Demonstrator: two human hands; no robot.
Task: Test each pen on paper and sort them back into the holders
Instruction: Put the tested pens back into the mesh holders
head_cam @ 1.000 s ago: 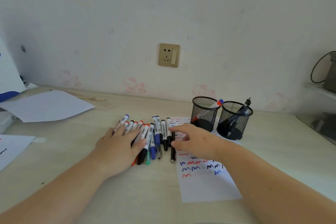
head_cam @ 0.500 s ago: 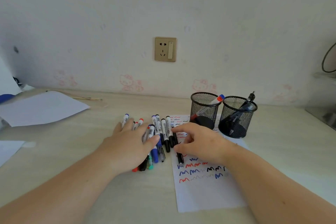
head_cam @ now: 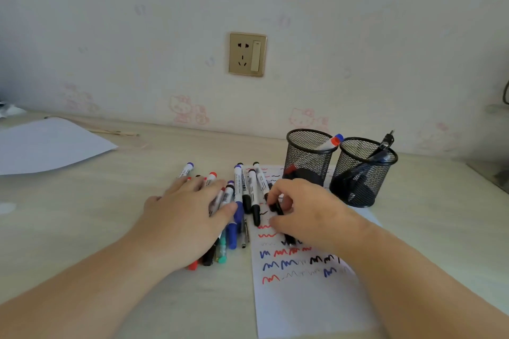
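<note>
Pinching 1 black pen (head_cam: 278, 208) over the paper (head_cam: 308, 300), the right hand (head_cam: 308, 213) is working at 3 o'clock of the pen row (head_cam: 239, 201); the left hand (head_cam: 187, 217) is pressing flat, fingers wide.

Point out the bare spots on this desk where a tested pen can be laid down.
Free: the lower blank part of the test paper below the scribbles; the desk between the loose white sheet and the left hand; the desk right of the mesh holders. Crowded: the pen row under the left hand and beside the right hand.
</note>
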